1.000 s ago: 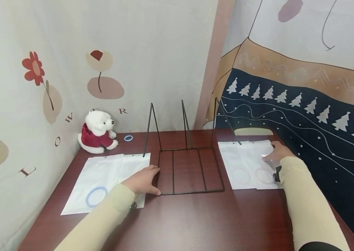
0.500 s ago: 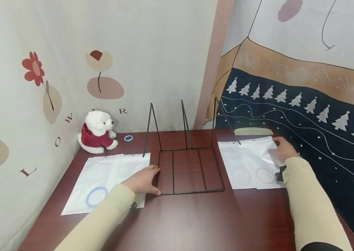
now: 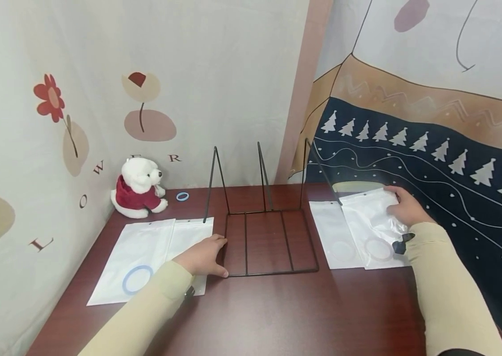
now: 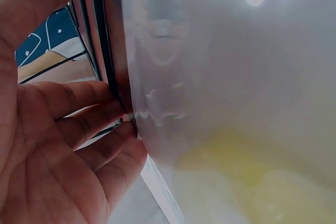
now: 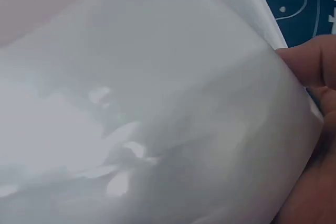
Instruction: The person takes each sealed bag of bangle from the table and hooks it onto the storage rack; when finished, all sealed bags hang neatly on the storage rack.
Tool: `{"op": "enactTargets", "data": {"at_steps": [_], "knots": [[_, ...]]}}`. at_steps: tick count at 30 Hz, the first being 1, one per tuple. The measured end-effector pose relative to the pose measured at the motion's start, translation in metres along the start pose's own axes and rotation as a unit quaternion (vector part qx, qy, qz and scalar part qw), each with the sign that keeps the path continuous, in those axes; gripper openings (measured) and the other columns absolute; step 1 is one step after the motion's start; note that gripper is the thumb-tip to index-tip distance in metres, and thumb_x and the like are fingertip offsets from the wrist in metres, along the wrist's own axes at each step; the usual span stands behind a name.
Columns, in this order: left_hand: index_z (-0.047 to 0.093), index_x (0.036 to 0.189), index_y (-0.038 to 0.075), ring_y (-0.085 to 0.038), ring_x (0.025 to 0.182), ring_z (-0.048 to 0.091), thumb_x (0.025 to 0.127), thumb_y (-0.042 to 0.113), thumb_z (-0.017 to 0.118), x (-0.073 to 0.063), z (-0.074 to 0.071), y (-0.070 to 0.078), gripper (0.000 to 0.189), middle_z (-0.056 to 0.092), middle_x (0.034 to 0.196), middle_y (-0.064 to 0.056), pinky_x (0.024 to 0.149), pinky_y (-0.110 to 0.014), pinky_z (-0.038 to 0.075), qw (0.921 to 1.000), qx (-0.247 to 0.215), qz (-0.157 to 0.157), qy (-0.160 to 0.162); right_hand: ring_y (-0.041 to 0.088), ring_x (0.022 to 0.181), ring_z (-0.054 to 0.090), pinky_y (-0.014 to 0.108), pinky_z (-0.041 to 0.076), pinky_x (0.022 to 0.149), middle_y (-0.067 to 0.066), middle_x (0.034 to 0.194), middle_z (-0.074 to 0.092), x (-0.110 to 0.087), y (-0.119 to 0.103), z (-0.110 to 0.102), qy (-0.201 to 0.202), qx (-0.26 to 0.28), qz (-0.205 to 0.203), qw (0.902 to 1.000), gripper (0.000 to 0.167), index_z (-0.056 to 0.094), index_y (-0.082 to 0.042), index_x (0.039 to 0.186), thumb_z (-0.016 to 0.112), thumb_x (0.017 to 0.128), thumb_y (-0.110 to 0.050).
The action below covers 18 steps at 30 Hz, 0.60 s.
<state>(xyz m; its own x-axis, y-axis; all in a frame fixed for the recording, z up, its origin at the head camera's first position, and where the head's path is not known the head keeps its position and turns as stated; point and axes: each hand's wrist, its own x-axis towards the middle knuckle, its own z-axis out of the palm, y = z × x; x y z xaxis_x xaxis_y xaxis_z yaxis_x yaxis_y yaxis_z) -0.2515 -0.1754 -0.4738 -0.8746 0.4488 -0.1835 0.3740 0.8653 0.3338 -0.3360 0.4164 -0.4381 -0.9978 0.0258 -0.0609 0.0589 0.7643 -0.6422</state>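
A black wire rack (image 3: 286, 242) with upright bent-wire dividers stands mid-table. My left hand (image 3: 199, 255) touches its left side, fingers fairly straight and thumb spread toward the near corner. Under that forearm lie a white plastic bag showing a blue ring (image 3: 137, 280) and another white plastic bag (image 3: 188, 230). On the right, my right hand (image 3: 408, 206) pinches the right edge of a translucent white plastic bag (image 3: 366, 212); a pale ring shows near its bottom. This bag overlaps another white bag (image 3: 328, 227). In the right wrist view, the pinched bag (image 5: 157, 103) bulges and fills most of the picture.
A white plush bear (image 3: 137, 188) in a red garment sits at the back left. Beside it lies a small blue ring (image 3: 182, 196). A pale green flat object (image 3: 353, 186) lies at the back right edge. Printed curtains hang behind the dark red table (image 3: 295, 316).
My right hand has moved right and slightly back, drawing the bag's upper right edge along, so the bag is tilted and crinkled. My left hand and the rack have stayed still.
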Motion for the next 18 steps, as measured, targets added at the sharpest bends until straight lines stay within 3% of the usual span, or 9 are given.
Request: {"op": "enactTargets", "data": {"at_steps": [3,10,18], "knots": [[0.050,0.149,-0.011,-0.040,0.144,0.050,0.077,0.035,0.093,0.000,0.000,0.000,0.096,0.049,0.155,-0.026,0.121,-0.050,0.042,1.0000,0.001,0.000,0.000,0.064,0.150,0.019,0.079,0.018,0.119,0.037,0.167,0.020,-0.002,-0.007,-0.004,-0.010,0.000,-0.005,0.9999,0.074,0.030,0.000,0.163,0.054,0.092,-0.003],[0.050,0.149,-0.011,-0.040,0.144,0.050,0.077,0.036,0.093,0.000,0.000,0.001,0.096,0.050,0.155,-0.026,0.121,-0.050,0.042,1.0000,0.006,-0.001,-0.001,0.063,0.149,0.024,0.082,0.022,0.115,0.034,0.168,0.023,-0.009,-0.022,-0.009,-0.008,-0.017,0.000,0.9998,0.066,0.039,-0.006,0.160,0.053,0.096,-0.004],[0.050,0.149,-0.011,-0.041,0.144,0.050,0.077,0.036,0.093,0.000,0.000,0.002,0.096,0.049,0.155,-0.026,0.121,-0.050,0.042,1.0000,0.007,-0.004,-0.002,0.060,0.152,0.021,0.084,0.021,0.114,0.029,0.170,0.022,-0.017,-0.029,-0.012,-0.005,0.032,0.013,0.9994,0.057,0.046,-0.007,0.156,0.050,0.100,-0.005]]}}
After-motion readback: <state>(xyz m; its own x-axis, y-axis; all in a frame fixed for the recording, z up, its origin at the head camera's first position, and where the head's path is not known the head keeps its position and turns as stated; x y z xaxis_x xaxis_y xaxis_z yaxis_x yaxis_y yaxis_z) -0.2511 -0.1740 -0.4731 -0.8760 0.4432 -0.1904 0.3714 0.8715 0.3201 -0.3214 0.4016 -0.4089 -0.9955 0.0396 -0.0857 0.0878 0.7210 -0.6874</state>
